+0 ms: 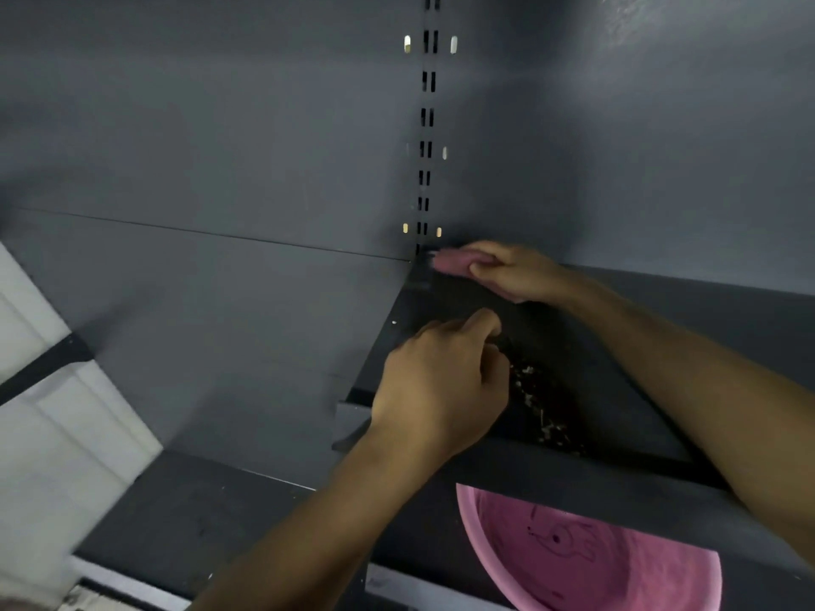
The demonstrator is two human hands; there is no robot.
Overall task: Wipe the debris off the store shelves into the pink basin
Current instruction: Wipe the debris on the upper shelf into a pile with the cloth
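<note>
Reaching over the dark shelf (608,425), the left hand (441,381) is knuckles-up with its grip curled inward; whether it pinches anything cannot be told. One pink cloth (450,263) is pinched in the right hand (516,271) grip at the shelf's rear corner. One debris pile (544,403) lies just right of the left hand. One pink basin (586,553) sits below the shelf front.

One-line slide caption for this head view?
Right hand holds a pink cloth at the shelf's back corner; left hand beside crumbs; pink basin below.
</note>
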